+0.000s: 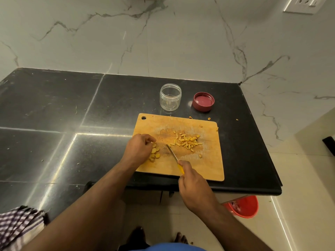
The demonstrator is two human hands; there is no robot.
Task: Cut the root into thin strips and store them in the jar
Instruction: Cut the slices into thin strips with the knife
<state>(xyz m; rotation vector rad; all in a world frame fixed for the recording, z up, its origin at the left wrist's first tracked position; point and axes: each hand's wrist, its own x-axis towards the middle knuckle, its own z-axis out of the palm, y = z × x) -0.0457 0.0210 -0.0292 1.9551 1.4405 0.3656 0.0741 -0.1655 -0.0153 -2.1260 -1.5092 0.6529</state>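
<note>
Right hand (193,185) grips knife (173,155) by yellow handle; blade long axis runs from near-right to far-left, tip on board (208,165). Left hand (139,148) curled, fingertips pressing root slices (155,153), roughly six, at board's left. Strips (186,142) heaped mid-board, too many to count. One jar (170,96), upright, open, behind board; one lid (203,101) beside it, inside up.

Dim warm light, glare streaks on countertop (54,109)
</note>
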